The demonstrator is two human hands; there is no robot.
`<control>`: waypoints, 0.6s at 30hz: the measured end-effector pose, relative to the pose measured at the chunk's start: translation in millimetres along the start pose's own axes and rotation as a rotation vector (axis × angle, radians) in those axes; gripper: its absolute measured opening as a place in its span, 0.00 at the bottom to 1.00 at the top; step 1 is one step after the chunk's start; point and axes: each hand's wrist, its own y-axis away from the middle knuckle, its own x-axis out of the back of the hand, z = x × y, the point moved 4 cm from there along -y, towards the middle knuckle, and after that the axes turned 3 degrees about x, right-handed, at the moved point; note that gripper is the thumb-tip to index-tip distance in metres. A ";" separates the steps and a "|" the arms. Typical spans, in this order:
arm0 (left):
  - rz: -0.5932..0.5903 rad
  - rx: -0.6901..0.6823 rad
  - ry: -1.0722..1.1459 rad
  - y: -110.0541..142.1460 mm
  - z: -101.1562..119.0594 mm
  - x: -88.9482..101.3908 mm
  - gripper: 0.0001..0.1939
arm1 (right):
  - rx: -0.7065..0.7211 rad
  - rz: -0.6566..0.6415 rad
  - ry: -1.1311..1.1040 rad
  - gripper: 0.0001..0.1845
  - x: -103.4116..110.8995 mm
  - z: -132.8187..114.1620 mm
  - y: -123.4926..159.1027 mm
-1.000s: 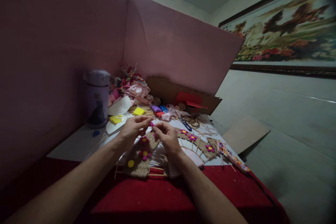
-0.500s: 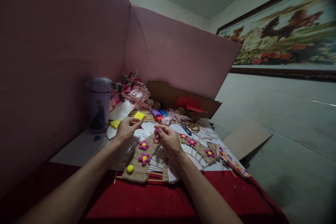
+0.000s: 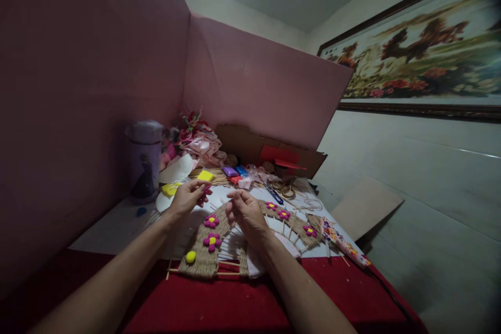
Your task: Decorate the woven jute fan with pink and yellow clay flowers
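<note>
My left hand [image 3: 188, 197] is closed on a lump of magenta modelling clay [image 3: 204, 195], which shows below the fingertips. A little to its right, my right hand [image 3: 246, 211] is held with thumb and fingers bent together; whatever lies between them is hidden. Under both hands rests an arched weaving of twine on sticks [image 3: 201, 261]. Magenta clay flowers with yellow centres [image 3: 212, 241] sit along its band, and a lone yellow clay disc [image 3: 190, 257] is at its lower left. My right forearm covers part of the arch.
Packets of yellow clay [image 3: 205, 176], purple clay [image 3: 230, 171] and blue clay [image 3: 241, 171] lie behind the hands. Blue-handled scissors [image 3: 274, 194] are farther right. A lilac canister [image 3: 144, 162] stands left, a flower-patterned glue gun [image 3: 344, 242] lies right, and pink panels [image 3: 250, 83] rise behind.
My left hand has turned so the magenta clay shows under its fingers. The magenta bit at my right fingertips is no longer visible there. The view has shifted slightly.
</note>
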 end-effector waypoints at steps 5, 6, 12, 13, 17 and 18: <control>-0.061 0.031 0.062 5.6 1.9 -6.5 0.21 | -0.065 0.023 -0.036 0.19 -0.1 -1.3 2.9; -0.075 0.044 0.081 7.0 2.4 -8.2 0.21 | -0.082 0.021 -0.067 0.19 -1.0 -2.2 3.5; -0.152 0.125 0.122 17.6 5.5 -16.5 0.15 | -0.025 -0.053 -0.040 0.17 -4.3 -6.5 2.8; -0.170 0.141 0.120 19.6 5.6 -18.0 0.13 | -0.007 -0.045 0.000 0.15 -3.6 -6.3 2.5; -0.249 0.172 0.121 27.6 8.4 -25.4 0.11 | 0.094 0.046 0.196 0.11 -0.6 -8.3 3.3; -0.277 0.176 0.124 29.9 9.7 -27.7 0.12 | 0.148 0.075 0.272 0.10 -0.5 -10.9 4.3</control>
